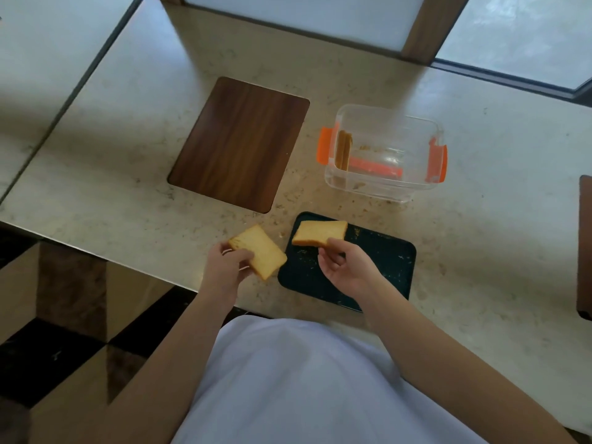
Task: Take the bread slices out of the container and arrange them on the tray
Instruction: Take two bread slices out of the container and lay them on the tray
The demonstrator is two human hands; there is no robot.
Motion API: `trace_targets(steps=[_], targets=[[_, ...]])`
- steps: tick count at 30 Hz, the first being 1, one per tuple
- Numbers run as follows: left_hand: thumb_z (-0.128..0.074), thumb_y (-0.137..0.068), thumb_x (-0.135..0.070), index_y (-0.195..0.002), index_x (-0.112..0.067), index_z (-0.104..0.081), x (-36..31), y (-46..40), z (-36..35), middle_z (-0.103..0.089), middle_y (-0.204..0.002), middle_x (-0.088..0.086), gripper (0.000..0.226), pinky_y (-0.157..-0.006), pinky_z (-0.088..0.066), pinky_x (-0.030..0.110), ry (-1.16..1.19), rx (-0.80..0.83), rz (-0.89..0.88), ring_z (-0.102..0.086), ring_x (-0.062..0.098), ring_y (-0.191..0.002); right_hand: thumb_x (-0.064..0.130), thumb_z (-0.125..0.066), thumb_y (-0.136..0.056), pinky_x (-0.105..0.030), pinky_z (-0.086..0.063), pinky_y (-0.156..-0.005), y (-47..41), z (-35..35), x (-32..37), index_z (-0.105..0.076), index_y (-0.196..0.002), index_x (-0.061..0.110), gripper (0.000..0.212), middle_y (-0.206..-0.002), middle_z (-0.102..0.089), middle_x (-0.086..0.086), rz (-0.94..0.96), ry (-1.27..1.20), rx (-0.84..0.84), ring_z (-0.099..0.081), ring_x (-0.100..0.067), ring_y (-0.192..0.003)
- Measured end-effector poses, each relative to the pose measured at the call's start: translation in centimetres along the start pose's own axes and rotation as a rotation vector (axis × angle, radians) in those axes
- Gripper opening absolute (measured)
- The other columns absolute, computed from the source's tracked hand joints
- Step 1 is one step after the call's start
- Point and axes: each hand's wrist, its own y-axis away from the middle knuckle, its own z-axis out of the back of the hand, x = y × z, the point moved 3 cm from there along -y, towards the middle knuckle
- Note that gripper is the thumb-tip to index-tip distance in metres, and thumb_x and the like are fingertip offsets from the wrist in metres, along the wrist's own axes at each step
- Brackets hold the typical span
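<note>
1. Right now the person has a bread slice in each hand, both low over the near end of the counter [480,238].
2. The left hand [224,267] pinches one slice [261,251] by its near edge, fingers closed on it; it sits just left of the dark tray [394,261], over bare counter, probably waiting its turn.
3. The right hand [346,267] grips the second slice [320,232] by a corner with fingertips, held over the tray's far left corner, which looks like the spot chosen for it. I cannot tell whether it touches the tray yet.
4. The clear container [384,155] stands open behind the tray, with a couple of slices [343,149] standing upright against its left wall, so more trips seem due.
5. The wooden board [238,144] lies unused to the left.
</note>
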Motion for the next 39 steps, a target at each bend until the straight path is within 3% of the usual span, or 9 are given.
trace_targets(steps=[5, 9, 14, 19, 21, 24, 29, 34, 39], targets=[[-0.064, -0.083, 0.005, -0.13, -0.008, -0.05, 0.1, -0.7, 0.2, -0.058, -0.128, 0.018, 0.051, -0.07, -0.056, 0.037, 0.0, -0.013, 0.016, -0.063, 0.034, -0.109, 0.007, -0.069, -0.092, -0.034, -0.058, -0.073, -0.3, -1.2, 0.2, -0.061, -0.106, 0.003, 0.016, -0.098, -0.065, -0.016, -0.019, 0.063, -0.076, -0.067, -0.023, -0.087], [-0.065, -0.083, 0.003, -0.133, -0.008, -0.049, -0.1, -1.3, 0.0, -0.057, -0.13, 0.019, 0.053, -0.07, -0.056, 0.037, -0.005, -0.016, 0.019, -0.062, 0.034, -0.109, 0.008, -0.069, -0.092, -0.028, -0.055, -0.063, -0.6, -0.7, -0.1, -0.061, -0.105, 0.006, 0.015, -0.092, -0.06, -0.011, -0.027, 0.148, -0.173, -0.061, -0.018, -0.077], [-0.064, -0.086, 0.001, -0.134, -0.008, -0.048, -0.3, -1.9, -0.4, -0.056, -0.131, 0.019, 0.051, -0.072, -0.054, 0.037, 0.003, -0.01, 0.03, -0.061, 0.032, -0.107, 0.007, -0.061, -0.096, -0.03, -0.058, -0.06, -0.5, -0.2, -0.5, -0.054, -0.121, 0.006, 0.026, -0.111, -0.066, -0.019, -0.007, 0.192, -0.194, -0.069, -0.023, -0.086], [-0.064, -0.087, 0.001, -0.134, -0.009, -0.048, -0.4, -2.3, -0.9, -0.056, -0.131, 0.017, 0.051, -0.079, -0.055, 0.04, -0.007, 0.004, 0.047, -0.06, 0.033, -0.111, 0.0, -0.058, -0.094, -0.046, -0.062, -0.062, 0.4, 0.0, -1.2, -0.036, -0.144, 0.009, 0.056, -0.139, -0.045, -0.033, -0.062, 0.02, -0.148, -0.067, -0.042, -0.097], [-0.064, -0.087, 0.001, -0.133, -0.008, -0.049, -0.4, -2.4, -1.0, -0.056, -0.13, 0.018, 0.05, -0.08, -0.055, 0.041, -0.01, 0.007, 0.047, -0.06, 0.034, -0.112, -0.001, -0.06, -0.091, -0.047, -0.064, -0.058, 0.8, 0.1, -1.7, -0.03, -0.148, 0.007, 0.064, -0.139, -0.045, -0.034, -0.094, -0.044, -0.104, -0.068, -0.045, -0.099], [-0.063, -0.087, 0.002, -0.133, -0.008, -0.049, -0.5, -2.4, -1.0, -0.057, -0.13, 0.018, 0.049, -0.079, -0.055, 0.041, -0.009, 0.014, 0.05, -0.06, 0.034, -0.112, 0.002, -0.061, -0.09, -0.047, -0.065, -0.067, 1.1, -0.4, -2.4, -0.026, -0.151, 0.003, 0.07, -0.134, -0.052, -0.034, -0.149, -0.049, -0.018, -0.07, -0.044, -0.103], [-0.063, -0.086, 0.002, -0.133, -0.006, -0.049, -0.6, -2.6, -1.0, -0.057, -0.13, 0.019, 0.05, -0.073, -0.055, 0.038, -0.016, 0.015, 0.046, -0.062, 0.033, -0.109, 0.005, -0.056, -0.096, -0.05, -0.06, -0.081, 0.6, -2.5, -2.6, -0.023, -0.151, 0.003, 0.064, -0.129, -0.055, -0.036, -0.168, -0.098, 0.031, -0.066, -0.043, -0.11], [-0.063, -0.085, 0.003, -0.136, -0.006, -0.046, -0.5, -2.5, -0.8, -0.055, -0.132, 0.02, 0.054, -0.072, -0.055, 0.038, -0.032, 0.018, 0.043, -0.062, 0.032, -0.107, 0.008, -0.059, -0.094, -0.045, -0.061, -0.076, 0.0, -4.0, -1.6, -0.041, -0.14, 0.004, 0.049, -0.125, -0.058, -0.031, -0.156, -0.043, 0.007, -0.066, -0.04, -0.108], [-0.065, -0.083, 0.008, -0.137, -0.016, -0.044, -0.6, -2.2, -0.9, -0.053, -0.129, 0.017, 0.063, -0.068, -0.059, 0.037, -0.004, 0.023, 0.021, -0.062, 0.033, -0.108, 0.009, -0.059, -0.095, -0.045, -0.059, -0.077, 0.1, -4.1, -1.1, -0.037, -0.143, -0.002, 0.054, -0.13, -0.057, -0.029, -0.142, -0.01, 0.002, -0.065, -0.039, -0.11]])
